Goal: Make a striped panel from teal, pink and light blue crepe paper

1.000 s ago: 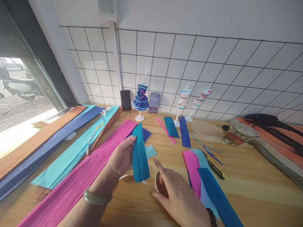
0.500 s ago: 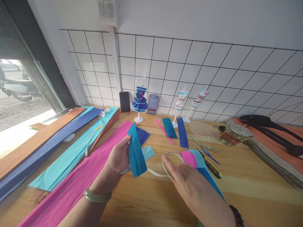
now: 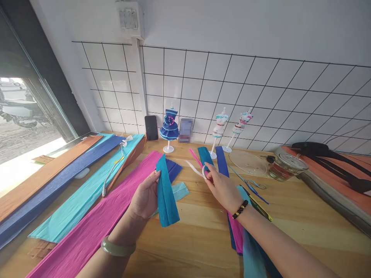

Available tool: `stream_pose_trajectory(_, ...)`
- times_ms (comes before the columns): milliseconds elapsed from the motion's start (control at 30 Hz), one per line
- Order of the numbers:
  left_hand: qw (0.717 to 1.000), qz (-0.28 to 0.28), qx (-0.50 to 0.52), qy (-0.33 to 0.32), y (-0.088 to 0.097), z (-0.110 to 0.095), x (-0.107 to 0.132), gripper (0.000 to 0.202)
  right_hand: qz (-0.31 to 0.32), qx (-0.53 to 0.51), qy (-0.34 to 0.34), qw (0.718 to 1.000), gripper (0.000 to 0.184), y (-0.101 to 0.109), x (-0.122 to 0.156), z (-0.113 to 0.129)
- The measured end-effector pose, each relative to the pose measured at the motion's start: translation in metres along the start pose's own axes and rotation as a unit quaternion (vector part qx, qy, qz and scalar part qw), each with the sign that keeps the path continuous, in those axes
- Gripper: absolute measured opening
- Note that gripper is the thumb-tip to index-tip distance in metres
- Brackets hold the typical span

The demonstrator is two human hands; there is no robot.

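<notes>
Your teal strip (image 3: 165, 195) is matt crepe paper, finely crinkled and rough, like the long pink sheet (image 3: 95, 227). The white band (image 3: 193, 168) looks smooth, slightly glossy. The desk (image 3: 197, 239) is smooth varnished wood; your bangle (image 3: 117, 249) shines like polished stone.

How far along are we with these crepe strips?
Done: one blue dress stands on its form; cut strips lie on the table. In hand: left hand holds a teal strip, right hand pinches white tape. Left: tape not yet on the strip; two mannequins look undressed.
</notes>
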State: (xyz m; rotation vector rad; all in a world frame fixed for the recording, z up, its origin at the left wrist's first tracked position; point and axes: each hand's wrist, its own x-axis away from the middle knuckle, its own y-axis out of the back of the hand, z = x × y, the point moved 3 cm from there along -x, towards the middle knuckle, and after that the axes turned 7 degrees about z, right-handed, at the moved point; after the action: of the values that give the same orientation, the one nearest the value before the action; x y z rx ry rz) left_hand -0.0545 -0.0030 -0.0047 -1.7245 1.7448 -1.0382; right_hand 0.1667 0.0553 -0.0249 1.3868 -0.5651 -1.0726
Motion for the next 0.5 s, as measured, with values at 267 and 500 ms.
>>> stream_pose_trajectory(267, 1.0, -0.018, -0.01, -0.002, 0.006, 0.003, -0.003, 0.019, 0.04, -0.055, -0.031, 0.997, 0.052, -0.021, 0.003, -0.001)
stream_pose_trajectory(500, 1.0, -0.017, -0.018, 0.003, 0.006, 0.005, -0.003, 0.017, 0.039, -0.242, -0.033, 0.969, 0.031, 0.038, 0.018, 0.044)
